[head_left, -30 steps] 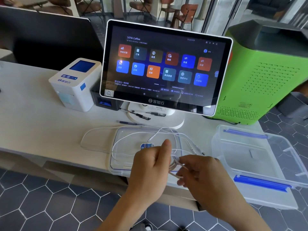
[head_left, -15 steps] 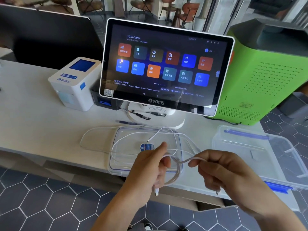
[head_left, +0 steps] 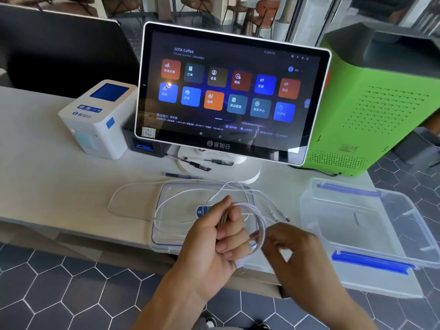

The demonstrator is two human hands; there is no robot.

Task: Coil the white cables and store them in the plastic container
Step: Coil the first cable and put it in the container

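My left hand point(head_left: 214, 236) grips a coiled white cable point(head_left: 258, 220), whose loops curve out to the right of the fingers. My right hand point(head_left: 292, 248) is just right of the coil with its fingers bent at the loop's lower edge; motion blur hides whether it pinches the cable. More white cable point(head_left: 133, 210) lies loose on the table and across the clear lid point(head_left: 171, 203) below my hands. The clear plastic container point(head_left: 357, 225) with blue clips stands open at the right, holding no cable.
A touchscreen terminal point(head_left: 228, 91) stands behind the lid, with a white receipt printer point(head_left: 100, 117) to its left and a green machine point(head_left: 381, 96) to its right. Pens point(head_left: 190, 164) lie by the terminal's base. The table's front edge runs under my hands.
The cable has gone from a single loop stretched between my hands to a tighter coil in my left hand. My right hand has swung down to the coil's lower right.
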